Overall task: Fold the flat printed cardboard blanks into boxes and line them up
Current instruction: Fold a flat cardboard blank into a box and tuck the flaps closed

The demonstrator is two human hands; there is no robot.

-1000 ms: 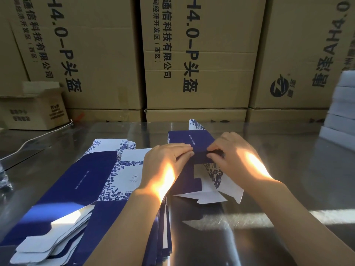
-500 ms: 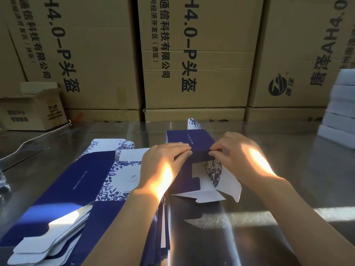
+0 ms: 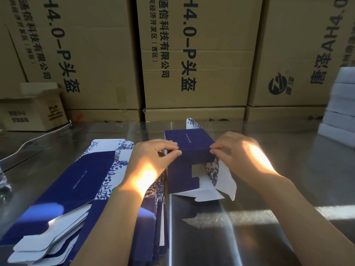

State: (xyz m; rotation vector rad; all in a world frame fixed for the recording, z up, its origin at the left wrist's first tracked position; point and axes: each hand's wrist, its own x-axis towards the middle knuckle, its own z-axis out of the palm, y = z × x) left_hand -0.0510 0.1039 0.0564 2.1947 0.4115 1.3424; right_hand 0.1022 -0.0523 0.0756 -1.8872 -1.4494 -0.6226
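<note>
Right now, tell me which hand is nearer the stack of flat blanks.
Left. The left hand overlaps the stack at its right edge; the right hand sits past the box.

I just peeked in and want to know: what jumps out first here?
A half-folded dark blue cardboard box sits mid-way across the shiny metal table, pinched in the grip of the left hand and the right hand. Left of it lies a stack of flat blue-and-white flowered cardboard blanks, and big brown printed cartons wall the back.
</note>
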